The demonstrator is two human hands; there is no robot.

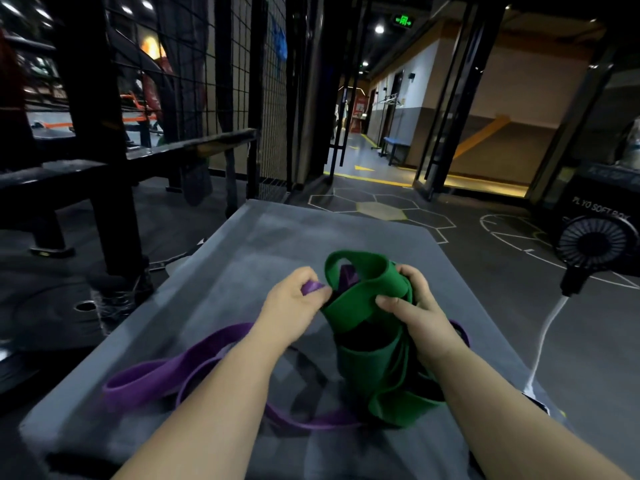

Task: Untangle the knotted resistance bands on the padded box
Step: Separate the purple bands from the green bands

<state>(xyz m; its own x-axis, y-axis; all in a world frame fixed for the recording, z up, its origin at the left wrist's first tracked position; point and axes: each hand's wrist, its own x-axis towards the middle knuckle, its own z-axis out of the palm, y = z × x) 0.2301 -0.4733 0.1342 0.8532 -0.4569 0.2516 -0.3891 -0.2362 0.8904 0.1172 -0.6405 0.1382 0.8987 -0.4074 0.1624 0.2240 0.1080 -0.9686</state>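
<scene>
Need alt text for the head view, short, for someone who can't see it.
On a grey padded box, the left hand pinches a purple band while the right hand grips the wide green band knotted with it.

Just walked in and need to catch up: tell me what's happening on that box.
A person is working at a knot of two bands on the grey padded box. The left hand pinches a bit of the narrow purple resistance band at the knot; the right hand grips folds of the wide green resistance band. Purple loops trail across the box. The bands are not yet apart.
</scene>
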